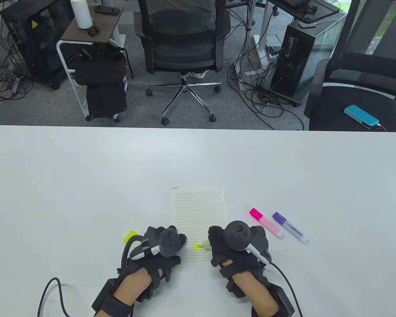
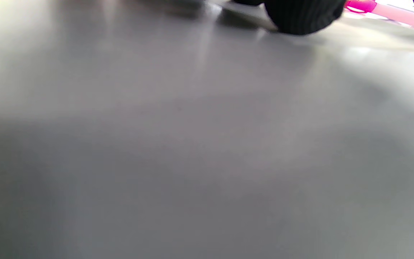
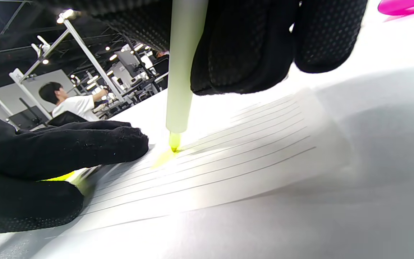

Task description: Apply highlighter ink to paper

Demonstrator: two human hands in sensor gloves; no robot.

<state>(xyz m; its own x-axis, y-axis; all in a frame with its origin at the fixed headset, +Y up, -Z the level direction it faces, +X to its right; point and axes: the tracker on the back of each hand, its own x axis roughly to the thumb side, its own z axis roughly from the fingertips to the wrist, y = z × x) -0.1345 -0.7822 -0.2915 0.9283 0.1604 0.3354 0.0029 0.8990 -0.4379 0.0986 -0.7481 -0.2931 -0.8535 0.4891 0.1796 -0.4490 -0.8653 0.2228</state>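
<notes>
two gloved hands work at the near end of a lined paper sheet on the white counter. right hand: grip clamped on a yellow highlighter, held close to upright, its chisel tip touching the paper beside a short yellow ink mark. left hand: fingers extended and lying flat on the sheet's left edge, apparently pinning it; grip apart, nothing held. a yellow cap lies on the counter just left of that hand. a pink highlighter and a purple highlighter, both capped, lie on the counter to the right of the sheet, apart from it. risks, as judged: the sheet is loose, so a stroke dragged away from the pinning fingers could slide or buckle it if the left hand lifts; a stroke drawn toward the left hand could run ink onto the glove, since tip and fingertips are near; a steep tip may lay a thin, broken line; dwelling in one spot could soak the paper through. left wrist view is blurred and shows little beyond the counter.
</notes>
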